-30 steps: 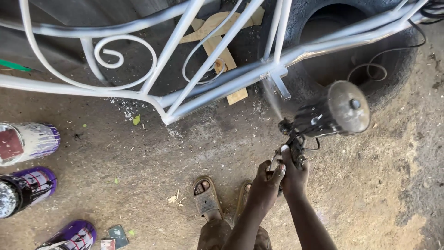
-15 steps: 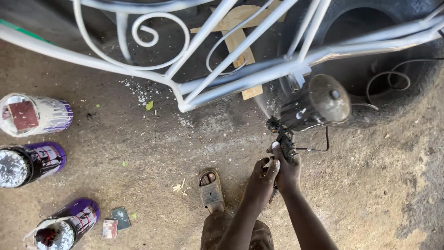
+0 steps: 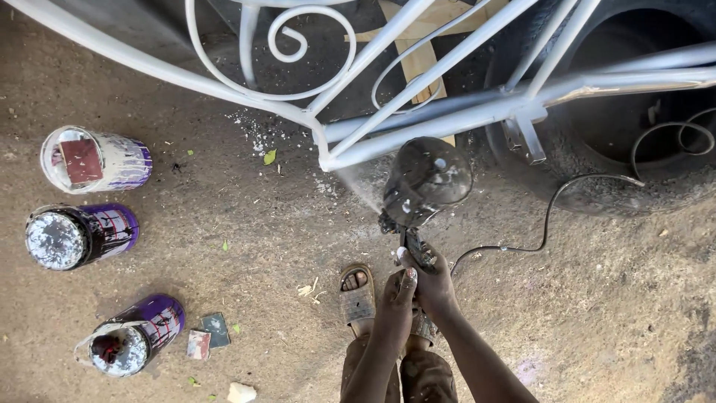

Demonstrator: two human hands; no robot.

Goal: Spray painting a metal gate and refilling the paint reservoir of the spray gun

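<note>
I have both hands on the black, paint-flecked spray gun with its round metal cup [image 3: 426, 181]. My right hand [image 3: 435, 282] is clamped around the grip below the cup, and my left hand [image 3: 395, 302] is closed up against it from the side, fingers wrapped on the same handle. The gun sits low in the middle of the view, just beneath the white-painted wrought-iron gate frame with scrolls [image 3: 418, 119], and a thin mist [image 3: 356, 188] runs from the nozzle up to the welded corner where the bars meet.

Compared with a second ago, the gun has swung left along the lower bar: it was aimed near the bracket on the right then, and now it points at the corner joint. The spray has followed, so I judge that this stretch of bar is being coated in one pass.

A thin black hose [image 3: 548, 216] trails off right toward an old black rubber tyre [image 3: 597, 186]. Three purple-labelled paint tins [image 3: 97, 235] stand well apart on the dirt ground [image 3: 246, 298] to the left. A sandalled foot [image 3: 356, 292] is just beside my hands.
</note>
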